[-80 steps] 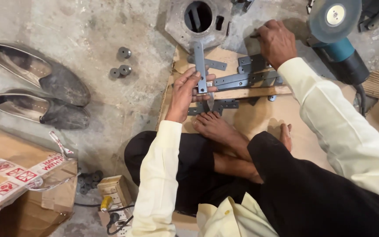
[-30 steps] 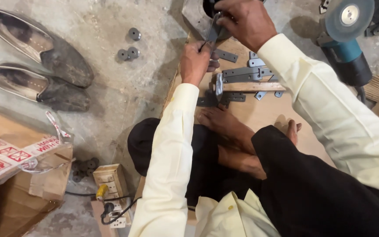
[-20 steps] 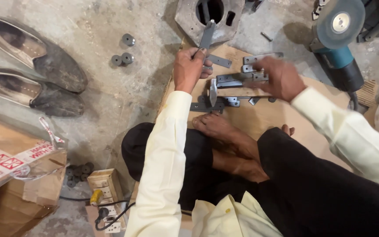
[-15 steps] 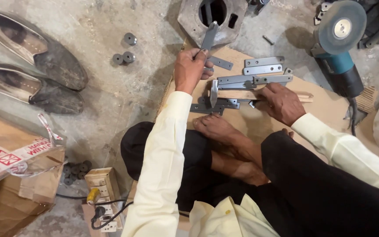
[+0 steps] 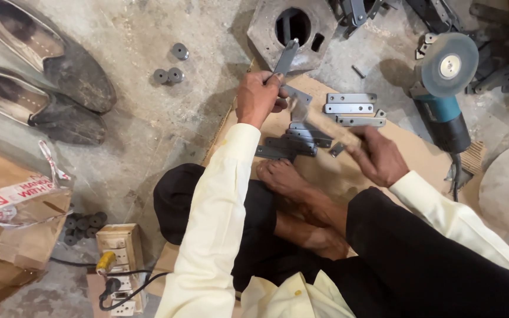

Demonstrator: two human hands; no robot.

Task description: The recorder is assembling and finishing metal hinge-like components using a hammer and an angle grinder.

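My left hand (image 5: 257,97) grips a flat grey metal strip (image 5: 287,58) that points up toward a hexagonal metal plate with a round hole (image 5: 266,29). A wooden-handled tool (image 5: 325,126), blurred by motion, is held in my right hand (image 5: 378,156), with its head near the left hand. Under both hands, a stack of dark metal brackets (image 5: 293,144) lies on a cardboard sheet (image 5: 407,147). Lighter metal plates (image 5: 351,103) lie just beyond them. My bare foot (image 5: 284,176) rests at the cardboard's near edge.
An angle grinder (image 5: 446,88) lies at the right on the concrete floor. Two dark shoes (image 5: 48,76) sit at the left, with round washers (image 5: 169,73) between them and the plate. A cardboard box (image 5: 13,218) and a power strip (image 5: 116,259) are near left.
My right hand has closed on the wooden-handled tool that lay on the cardboard and lifted it toward the left hand. The left hand still holds the metal strip upright.
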